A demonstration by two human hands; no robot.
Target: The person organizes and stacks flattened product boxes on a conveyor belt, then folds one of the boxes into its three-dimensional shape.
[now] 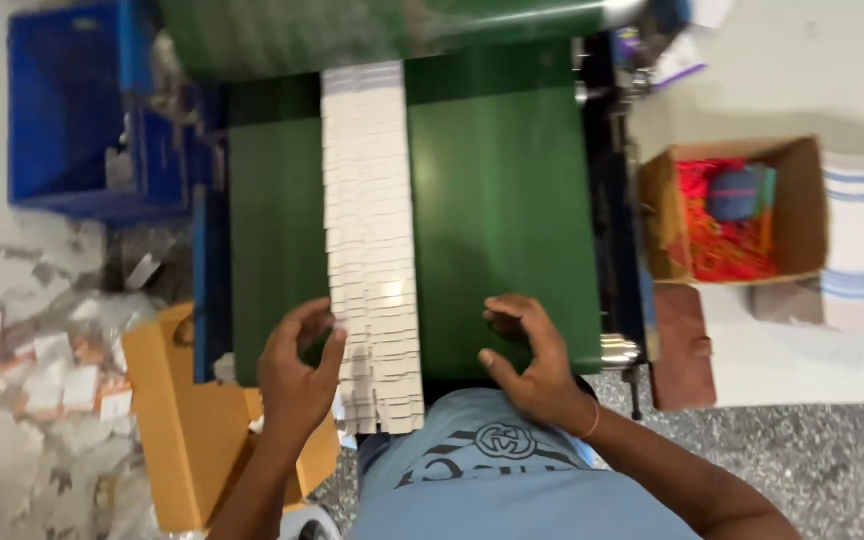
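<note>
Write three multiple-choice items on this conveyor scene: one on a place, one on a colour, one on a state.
1. Where is the open cardboard box of red bits?
A. on the belt
B. right of the belt
C. in the blue crate

2. What colour is the belt?
A. green
B. grey
C. red

3. How do the white cards lie?
A. scattered
B. one upright pile
C. an overlapping row

Key: B, it sits beyond the belt's right edge; A, the surface is green; C, they shingle in a row toward the left hand and right hand.
</note>
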